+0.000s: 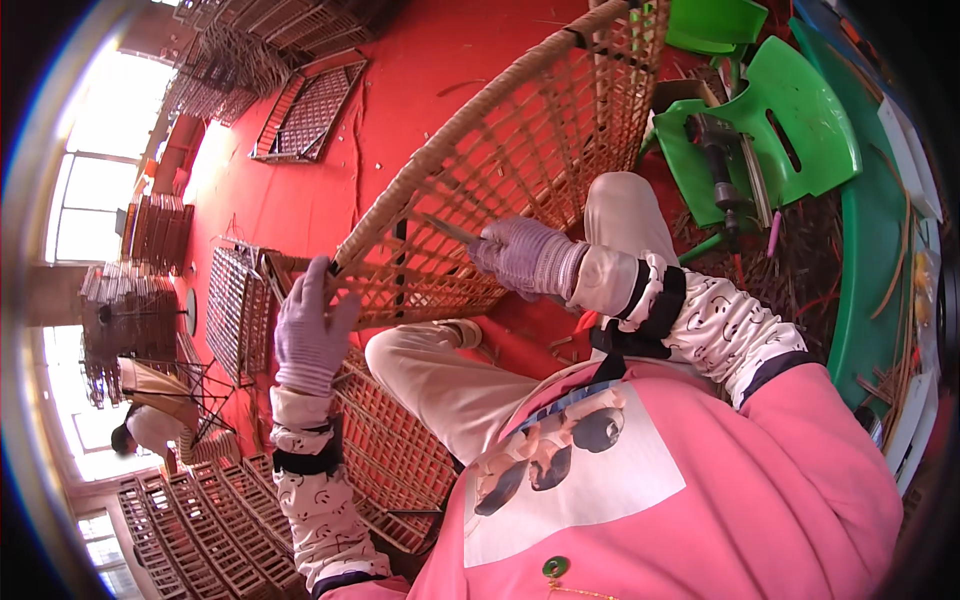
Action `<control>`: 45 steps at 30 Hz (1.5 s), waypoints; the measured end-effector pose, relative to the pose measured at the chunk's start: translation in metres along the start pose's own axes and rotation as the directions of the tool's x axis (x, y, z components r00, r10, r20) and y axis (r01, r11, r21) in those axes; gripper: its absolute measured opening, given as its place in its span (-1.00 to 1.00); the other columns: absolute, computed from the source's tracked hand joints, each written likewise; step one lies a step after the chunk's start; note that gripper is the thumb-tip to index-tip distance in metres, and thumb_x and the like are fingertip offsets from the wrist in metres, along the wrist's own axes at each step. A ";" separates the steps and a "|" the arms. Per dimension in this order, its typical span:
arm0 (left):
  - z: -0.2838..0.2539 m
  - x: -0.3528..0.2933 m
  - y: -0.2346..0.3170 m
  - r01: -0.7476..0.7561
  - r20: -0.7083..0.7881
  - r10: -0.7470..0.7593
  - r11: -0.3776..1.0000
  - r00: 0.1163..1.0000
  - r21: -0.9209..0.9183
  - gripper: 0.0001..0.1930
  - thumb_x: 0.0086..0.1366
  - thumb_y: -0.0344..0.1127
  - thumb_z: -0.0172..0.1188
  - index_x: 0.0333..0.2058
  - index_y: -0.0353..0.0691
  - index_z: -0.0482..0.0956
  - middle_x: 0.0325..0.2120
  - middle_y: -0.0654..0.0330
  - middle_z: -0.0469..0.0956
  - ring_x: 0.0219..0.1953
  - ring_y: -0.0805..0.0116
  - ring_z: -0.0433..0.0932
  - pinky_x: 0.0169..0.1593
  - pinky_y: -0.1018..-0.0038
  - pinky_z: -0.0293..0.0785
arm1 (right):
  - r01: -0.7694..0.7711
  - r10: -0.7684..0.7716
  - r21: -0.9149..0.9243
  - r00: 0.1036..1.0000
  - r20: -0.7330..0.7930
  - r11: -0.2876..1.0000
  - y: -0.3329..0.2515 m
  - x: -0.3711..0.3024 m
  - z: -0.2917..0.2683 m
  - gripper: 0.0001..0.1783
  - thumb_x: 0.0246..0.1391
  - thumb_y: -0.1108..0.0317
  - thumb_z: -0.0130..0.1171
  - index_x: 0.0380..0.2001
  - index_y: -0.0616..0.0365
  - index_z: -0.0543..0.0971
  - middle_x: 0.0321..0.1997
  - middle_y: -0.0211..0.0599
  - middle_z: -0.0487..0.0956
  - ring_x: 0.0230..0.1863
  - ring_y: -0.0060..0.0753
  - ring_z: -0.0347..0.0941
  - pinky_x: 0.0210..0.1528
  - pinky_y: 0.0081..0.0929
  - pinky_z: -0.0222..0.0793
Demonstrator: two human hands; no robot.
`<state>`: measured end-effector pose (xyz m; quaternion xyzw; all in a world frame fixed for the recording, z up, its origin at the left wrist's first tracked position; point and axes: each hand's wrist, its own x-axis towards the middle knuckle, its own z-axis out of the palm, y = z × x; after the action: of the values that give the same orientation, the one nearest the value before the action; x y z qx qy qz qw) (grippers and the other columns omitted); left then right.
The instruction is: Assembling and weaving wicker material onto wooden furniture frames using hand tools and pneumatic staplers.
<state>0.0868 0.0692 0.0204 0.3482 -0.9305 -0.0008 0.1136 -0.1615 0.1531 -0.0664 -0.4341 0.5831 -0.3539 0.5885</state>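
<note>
A large woven rattan panel (470,140) with a wrapped curved rim stands tilted in front of me, over my legs. My left hand (312,335), in a lavender knit glove, is at its lower left corner. The fingers point up, thumb apart, with the fingertips by a black binding on the rim. My right hand (527,258), gloved alike, is closed in front of the lattice. From it a narrow, pointed, blade-like tool (447,229) sticks out to the left, against the weave. The handle is hidden in the fist.
On the right, a green plastic chair (800,130) carries a power drill (715,165). More woven panels (395,440) lie at my left leg, and stacked frames (200,530) stand lower left. Another person (155,420) bends over at far left. A framed panel (308,108) lies on the red floor.
</note>
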 end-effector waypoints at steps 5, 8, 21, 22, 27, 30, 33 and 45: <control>0.035 0.029 0.033 0.103 -0.154 -0.076 0.979 0.985 0.178 -0.30 -0.04 -0.06 0.24 0.07 -0.19 0.23 -0.13 0.02 0.41 -0.11 0.08 0.41 -0.08 0.25 0.32 | -0.006 0.005 -0.047 1.000 -0.026 0.999 -0.003 0.009 -0.001 -0.65 0.08 0.08 -0.06 -0.53 0.16 0.39 -0.81 -0.38 0.27 -0.83 -0.47 0.21 -0.81 -0.47 0.12; 0.044 0.045 0.041 0.143 -0.181 -0.113 0.976 0.977 0.163 -0.36 -0.03 -0.05 0.22 0.03 -0.14 0.27 -0.16 0.08 0.43 -0.12 0.11 0.41 -0.08 0.24 0.33 | -0.074 0.073 -0.036 0.997 -0.026 0.997 -0.007 0.007 -0.001 -0.68 0.07 0.11 -0.06 -0.52 0.16 0.41 -0.80 -0.39 0.28 -0.82 -0.50 0.20 -0.79 -0.48 0.11; 0.045 0.044 0.052 0.007 -0.236 0.035 0.985 0.971 0.172 -0.62 0.08 -0.03 0.13 -0.16 -0.06 0.41 -0.52 0.21 0.47 -0.49 0.15 0.50 -0.49 0.27 0.39 | 0.348 -0.346 0.095 0.937 -0.036 0.933 -0.021 -0.024 -0.001 -0.70 0.07 0.21 -0.02 -0.59 0.19 0.45 -0.77 -0.46 0.32 -0.73 -0.60 0.21 -0.68 -0.53 0.13; 0.047 0.046 0.043 -0.027 -0.247 0.070 0.984 0.966 0.174 -0.62 0.07 -0.03 0.13 -0.17 -0.06 0.42 -0.53 0.20 0.47 -0.50 0.14 0.50 -0.50 0.26 0.38 | 0.295 -0.295 0.023 0.955 -0.014 0.955 -0.021 -0.022 -0.006 -0.70 0.07 0.20 -0.02 -0.59 0.19 0.45 -0.77 -0.45 0.32 -0.73 -0.59 0.22 -0.67 -0.54 0.13; 0.041 0.066 0.016 -0.092 -0.270 0.115 0.991 0.956 0.096 -0.61 0.03 -0.06 0.20 -0.20 -0.12 0.45 -0.52 0.15 0.50 -0.52 0.13 0.51 -0.48 0.28 0.40 | 0.294 -0.331 -0.382 0.943 -0.033 0.876 0.013 -0.009 -0.030 -0.68 0.08 0.18 -0.08 -0.60 0.17 0.44 -0.76 -0.35 0.37 -0.74 -0.53 0.28 -0.68 -0.51 0.18; 0.027 0.061 -0.016 -0.131 -0.226 0.144 0.989 0.963 0.072 -0.59 0.02 -0.10 0.22 -0.19 -0.18 0.45 -0.53 0.13 0.50 -0.53 0.14 0.51 -0.49 0.32 0.41 | -0.077 0.067 -0.121 0.994 -0.081 0.990 -0.004 -0.021 -0.030 -0.67 0.09 0.15 -0.10 -0.58 0.16 0.44 -0.76 -0.35 0.37 -0.77 -0.51 0.26 -0.71 -0.49 0.20; 0.023 0.056 -0.043 -0.179 -0.150 0.183 0.983 0.972 0.042 -0.58 0.00 -0.14 0.25 -0.18 -0.22 0.45 -0.51 0.11 0.51 -0.53 0.15 0.52 -0.48 0.35 0.43 | 0.024 -0.026 -0.022 0.994 -0.106 0.999 -0.007 -0.011 -0.023 -0.66 0.10 0.12 -0.10 -0.56 0.16 0.44 -0.76 -0.36 0.34 -0.79 -0.52 0.23 -0.73 -0.47 0.21; 0.011 0.022 -0.057 -0.137 -0.050 0.138 0.990 0.989 0.021 -0.52 -0.02 -0.15 0.25 -0.12 -0.19 0.41 -0.42 0.11 0.51 -0.40 0.16 0.52 -0.36 0.37 0.43 | 0.481 -0.503 -0.146 0.833 -0.232 0.864 -0.006 0.011 0.044 -0.69 0.10 0.24 -0.05 -0.62 0.19 0.43 -0.79 -0.46 0.29 -0.71 -0.64 0.15 -0.63 -0.56 0.11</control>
<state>0.1053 0.0108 0.0098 0.2841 -0.9491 0.0242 0.1340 -0.1165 0.1454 -0.0674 -0.5422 0.5385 -0.5234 0.3770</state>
